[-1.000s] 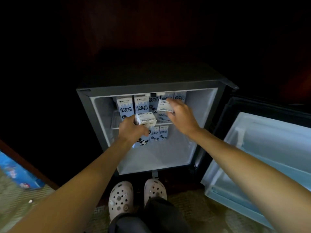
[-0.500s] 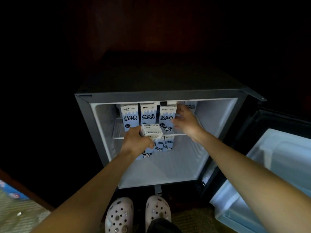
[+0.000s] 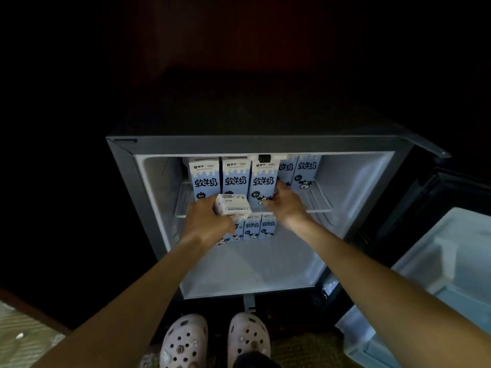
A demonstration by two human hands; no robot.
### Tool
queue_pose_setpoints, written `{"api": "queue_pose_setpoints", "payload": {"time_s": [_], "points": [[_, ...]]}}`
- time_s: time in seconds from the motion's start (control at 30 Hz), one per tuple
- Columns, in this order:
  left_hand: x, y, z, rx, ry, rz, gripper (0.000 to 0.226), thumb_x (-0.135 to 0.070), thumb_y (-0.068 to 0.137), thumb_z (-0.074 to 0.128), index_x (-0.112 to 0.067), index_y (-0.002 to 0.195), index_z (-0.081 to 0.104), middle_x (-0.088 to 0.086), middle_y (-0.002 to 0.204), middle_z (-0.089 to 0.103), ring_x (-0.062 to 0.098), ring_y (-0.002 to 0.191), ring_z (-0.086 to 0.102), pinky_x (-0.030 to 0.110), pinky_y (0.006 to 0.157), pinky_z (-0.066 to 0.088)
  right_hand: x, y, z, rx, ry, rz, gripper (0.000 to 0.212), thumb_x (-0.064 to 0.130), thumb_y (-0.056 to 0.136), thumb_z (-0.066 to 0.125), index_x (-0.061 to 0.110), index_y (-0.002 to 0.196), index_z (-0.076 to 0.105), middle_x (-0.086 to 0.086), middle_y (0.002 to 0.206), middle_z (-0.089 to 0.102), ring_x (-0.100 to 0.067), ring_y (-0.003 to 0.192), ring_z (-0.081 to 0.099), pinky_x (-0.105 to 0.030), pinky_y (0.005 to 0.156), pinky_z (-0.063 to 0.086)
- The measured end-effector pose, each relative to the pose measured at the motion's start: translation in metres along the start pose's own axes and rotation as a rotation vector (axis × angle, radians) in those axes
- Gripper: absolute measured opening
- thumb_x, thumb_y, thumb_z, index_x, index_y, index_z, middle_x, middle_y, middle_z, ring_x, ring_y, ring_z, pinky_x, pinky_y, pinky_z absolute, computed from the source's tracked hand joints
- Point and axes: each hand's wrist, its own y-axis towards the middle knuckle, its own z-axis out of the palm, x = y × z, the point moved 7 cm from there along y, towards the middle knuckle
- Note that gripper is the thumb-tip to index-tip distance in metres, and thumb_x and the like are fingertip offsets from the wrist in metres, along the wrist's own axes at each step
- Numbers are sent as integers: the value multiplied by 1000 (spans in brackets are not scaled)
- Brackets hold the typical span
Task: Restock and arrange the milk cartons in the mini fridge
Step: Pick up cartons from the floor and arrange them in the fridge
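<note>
Pale woven floor covering (image 3: pixel 24 338) shows at 8 o'clock in the frame, beside a dark strip. Moving right, the mini fridge (image 3: pixel 125 187) stands open with its grey frame and white lit interior. The left hand (image 3: pixel 206 221) reaches in from 7 o'clock, its fingers (image 3: pixel 212 208) clenched round a small white carton (image 3: pixel 233 204) that lies on its side, top face with printed label toward the camera, just in front of the wire shelf (image 3: pixel 316 199).

On that shelf a row of blue-and-white milk cartons stands upright: the leftmost carton (image 3: pixel 204 177), a second carton (image 3: pixel 236 176) touching it, then a third carton (image 3: pixel 263 181) slightly forward. At 12 o'clock above the third carton sits a small black knob (image 3: pixel 264 158) on the fridge ceiling. Further right and set back, two rear cartons (image 3: pixel 307 172) stand side by side.

Below the shelf, more lower cartons (image 3: pixel 259 229) stand on the fridge floor, partly hidden by the left hand.

The right hand (image 3: pixel 288 205) comes in from 4 o'clock; its fingers (image 3: pixel 279 185) lie along the right side of the third carton, with the thumb against its front lower corner, grasping it lightly.

At 6 o'clock, two white perforated clogs (image 3: pixel 186 341) point toward the fridge. At 3 to 4 o'clock the fridge door (image 3: pixel 435 261) hangs open, its pale inner liner facing up.
</note>
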Motion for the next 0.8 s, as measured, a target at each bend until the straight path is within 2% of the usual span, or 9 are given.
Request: {"api": "queue_pose_setpoints", "payload": {"time_s": [0.13, 0.23, 0.3, 0.37, 0.43, 0.53, 0.6, 0.73, 0.8], "points": [[1, -1, 2, 26, 0, -5, 48, 10, 72, 66, -11, 115, 60, 7, 124, 64, 19, 101, 58, 9, 57, 38, 1, 3, 6, -106, -116, -65, 43, 5, 91, 53, 8, 132, 42, -13, 130, 51, -28, 120, 51, -33, 99, 44], [2, 0, 2, 20, 11, 13, 42, 9, 72, 66, -13, 107, 61, 5, 118, 67, 19, 98, 59, 10, 56, 38, 3, 2, 6, -128, -227, -107, 37, 4, 96, 44, 4, 132, 39, -19, 122, 57, -29, 104, 60, -26, 73, 48], [1, 1, 1, 21, 19, 31, 39, 8, 71, 66, -14, 104, 62, 3, 111, 68, 17, 93, 59, 10, 54, 37, 9, 1, 5, -140, -278, -162, 25, 14, 101, 34, 10, 120, 48, -26, 108, 62, -28, 81, 61, -28, 57, 46], [2, 2, 1, 26, 38, 33, 37, 7, 71, 67, -12, 103, 62, 0, 103, 67, 17, 91, 59, 12, 53, 40, 12, -2, 3, -202, -244, -176, 31, 23, 103, 23, 15, 107, 54, -22, 81, 59, -18, 56, 46, -22, 42, 34], [3, 2, 0, 11, 68, 29, 32, 4, 67, 69, -6, 97, 62, 2, 97, 69, 22, 89, 64, 25, 60, 54, 2, -2, 1, -250, -141, -111, 34, 23, 102, 22, 16, 86, 52, -13, 71, 52, -15, 49, 40, -16, 32, 27], [2, -2, -1, -22, 84, 19, 41, 0, 61, 72, 4, 100, 61, 16, 100, 71, 30, 91, 67, 45, 76, 59, 0, -1, 3, -227, -181, -62, 21, 11, 98, 34, 7, 97, 55, -15, 86, 59, -22, 68, 55, -10, 47, 41], [0, -3, 1, -42, 62, 23, 38, 1, 62, 72, 1, 99, 63, 12, 97, 72, 28, 85, 67, 39, 72, 60, -5, 1, 2, -211, -257, -52, 25, 0, 94, 45, -3, 118, 52, -13, 96, 56, -24, 83, 55, -18, 61, 44], [-12, -10, 6, -63, -48, 29, 35, -3, 63, 75, 6, 96, 65, 14, 91, 71, 21, 77, 61, 27, 63, 49, 1, -35, -12, -260, -90, -169, 25, 7, 85, 64, -1, 107, 53, -5, 94, 49, -14, 81, 47, -11, 55, 38], [-20, -15, 13, -69, -82, 44, 38, -6, 63, 77, 11, 94, 64, 21, 93, 71, 20, 73, 57, 29, 61, 44, 2, -56, -8, -128, -10, -249, 30, 2, 80, 68, 2, 108, 56, -6, 98, 53, -14, 82, 50, -7, 59, 42]]}}
